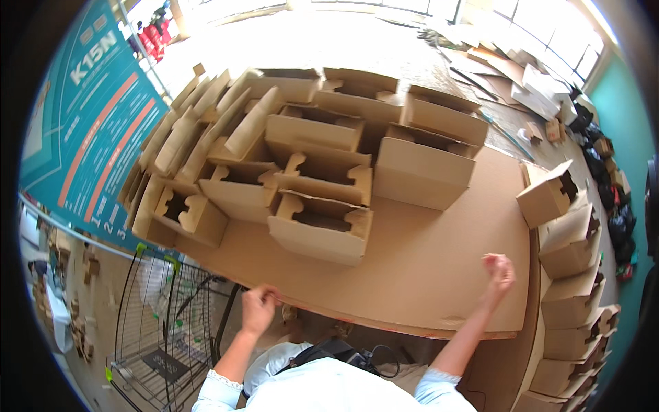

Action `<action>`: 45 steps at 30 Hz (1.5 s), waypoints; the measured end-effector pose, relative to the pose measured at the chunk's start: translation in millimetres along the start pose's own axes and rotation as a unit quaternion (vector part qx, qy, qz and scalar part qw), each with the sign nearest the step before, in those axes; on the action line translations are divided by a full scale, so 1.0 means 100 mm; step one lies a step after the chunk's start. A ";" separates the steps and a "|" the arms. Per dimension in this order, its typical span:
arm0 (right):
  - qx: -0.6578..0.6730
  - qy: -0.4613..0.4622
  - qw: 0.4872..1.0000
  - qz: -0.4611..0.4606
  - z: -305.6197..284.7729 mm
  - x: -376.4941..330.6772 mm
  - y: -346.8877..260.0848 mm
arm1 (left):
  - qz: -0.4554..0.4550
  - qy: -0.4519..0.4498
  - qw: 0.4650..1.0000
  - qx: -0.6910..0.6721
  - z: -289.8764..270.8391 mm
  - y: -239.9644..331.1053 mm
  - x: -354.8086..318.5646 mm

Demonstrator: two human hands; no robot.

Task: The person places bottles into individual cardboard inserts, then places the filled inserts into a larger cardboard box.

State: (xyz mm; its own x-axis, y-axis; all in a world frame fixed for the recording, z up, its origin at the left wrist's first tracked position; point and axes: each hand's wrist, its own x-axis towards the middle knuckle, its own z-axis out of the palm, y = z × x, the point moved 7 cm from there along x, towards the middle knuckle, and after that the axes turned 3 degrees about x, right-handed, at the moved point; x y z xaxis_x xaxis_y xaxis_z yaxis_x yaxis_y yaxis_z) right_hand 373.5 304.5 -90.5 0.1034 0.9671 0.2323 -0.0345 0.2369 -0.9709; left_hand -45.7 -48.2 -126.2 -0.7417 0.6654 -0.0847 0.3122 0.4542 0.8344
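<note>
My left hand is at the near edge of the cardboard-covered table, its fingers curled together with nothing visible in them. Above the right part of the table is my right hand, fingers bent inward and apparently holding nothing. Nearest to my left hand stands an open-topped brown cardboard box with notched inner flaps. Another such box stands farther back, between that one and the bare cardboard on the right. A notched box sits at the table's left end.
Several more open boxes crowd the table's back and left. A row of boxes lines the right side. A wire shopping cart stands at the lower left, below a teal banner. Flattened cardboard and black bags lie along the far right.
</note>
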 end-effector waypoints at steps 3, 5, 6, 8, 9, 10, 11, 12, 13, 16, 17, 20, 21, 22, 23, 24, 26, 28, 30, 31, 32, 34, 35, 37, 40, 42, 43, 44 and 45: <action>0.008 -0.163 0.981 0.109 1.15 -0.70 0.17 | -0.058 0.042 0.996 -0.055 -0.44 -0.42 0.16; 0.034 -0.171 0.974 0.144 1.62 -0.76 0.42 | 0.023 0.040 0.995 -0.090 -0.41 -0.50 0.39; 0.046 -0.155 0.976 0.143 1.79 -0.70 0.57 | 0.082 0.039 0.989 -0.119 -0.28 -0.51 0.55; 0.056 -0.209 0.949 0.229 2.13 -0.59 0.91 | 0.089 -0.030 0.968 -0.232 0.06 -0.60 0.92; 0.050 -0.228 0.938 0.258 2.29 -0.67 1.12 | 0.049 -0.047 0.961 -0.270 0.24 -0.76 1.12; 0.044 -0.244 0.926 0.284 2.41 -0.70 1.36 | 0.011 -0.067 0.949 -0.307 0.43 -0.82 1.30; 0.034 -0.258 0.915 0.308 2.50 -0.70 1.57 | 0.023 -0.072 0.969 -0.234 0.51 -0.73 1.45; 0.030 -0.257 0.911 0.322 2.58 -0.76 1.73 | 0.033 -0.071 0.984 -0.160 0.53 -0.65 1.58; 0.030 -0.245 0.911 0.331 2.62 -0.84 1.83 | 0.042 -0.068 0.993 -0.087 0.57 -0.61 1.68; 0.047 -0.182 0.923 0.335 2.53 -1.07 1.94 | 0.103 0.000 0.988 -0.117 0.78 -0.67 1.72; 0.059 -0.157 0.928 0.332 2.44 -1.16 1.94 | 0.106 -0.014 0.983 -0.150 0.76 -0.57 1.63; 0.095 -0.100 0.935 0.328 2.17 -1.38 1.90 | 0.103 -0.105 0.976 -0.161 0.77 -0.53 1.53; 0.106 -0.085 0.936 0.325 2.07 -1.43 1.89 | 0.115 -0.112 0.977 -0.143 0.77 -0.51 1.47; 0.116 -0.074 0.936 0.325 1.96 -1.48 1.85 | 0.128 -0.117 0.977 -0.122 0.76 -0.48 1.42; 0.126 -0.063 0.935 0.326 1.86 -1.54 1.83 | 0.141 -0.122 0.977 -0.102 0.75 -0.45 1.35; 0.133 -0.053 0.934 0.327 1.73 -1.60 1.80 | 0.123 -0.151 0.969 -0.154 0.77 -0.43 1.23; 0.148 -0.034 0.932 0.330 1.47 -1.69 1.74 | 0.089 -0.206 0.940 -0.256 0.78 -0.25 0.95; 0.161 -0.019 0.928 0.335 1.32 -1.77 1.70 | 0.095 -0.206 0.931 -0.285 0.83 -0.18 0.79; 0.178 0.019 0.918 0.354 1.21 -1.84 1.66 | 0.095 -0.201 0.926 -0.304 0.89 -0.09 0.65; 0.168 0.030 0.918 0.358 1.14 -1.84 1.69 | 0.094 -0.201 0.926 -0.305 0.88 -0.03 0.60; 0.158 0.040 0.918 0.362 1.07 -1.83 1.75 | 0.094 -0.200 0.926 -0.306 0.89 0.02 0.53; 0.180 -0.004 0.917 0.356 0.99 -1.80 1.79 | 0.073 -0.189 0.929 -0.311 0.90 0.03 0.39; 0.212 -0.057 0.913 0.345 0.99 -1.80 1.78 | 0.064 -0.182 0.931 -0.311 0.89 0.01 0.33; 0.231 -0.090 0.908 0.337 0.97 -1.82 1.74 | 0.045 -0.165 0.924 -0.341 0.95 -0.06 0.27; 0.192 -0.052 0.914 0.355 1.10 -1.94 1.63 | 0.047 -0.127 0.920 -0.369 0.85 -0.13 0.16; 0.177 -0.084 0.925 0.325 1.02 -1.99 1.65 | 0.050 -0.111 0.911 -0.394 0.72 -0.07 0.09; 0.104 -0.137 0.947 0.270 0.99 -2.00 1.68 | 0.043 -0.102 0.905 -0.410 0.57 -0.01 0.01; 0.113 -0.142 0.937 0.300 1.07 -2.08 1.66 | 0.034 -0.090 0.899 -0.427 0.43 -0.01 -0.06; 0.122 -0.148 0.925 0.329 1.18 -2.17 1.63 | 0.026 -0.065 0.892 -0.447 0.30 -0.09 -0.12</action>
State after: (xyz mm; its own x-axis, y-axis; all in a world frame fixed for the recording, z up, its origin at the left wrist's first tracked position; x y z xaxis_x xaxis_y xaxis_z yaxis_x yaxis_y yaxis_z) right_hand 228.5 144.3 -292.2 -0.2957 0.8832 -0.3639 -0.2190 -0.4335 -0.8741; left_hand -22.2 -42.8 -149.0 -0.6471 0.7609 -0.0480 -0.2966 -0.1933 0.9352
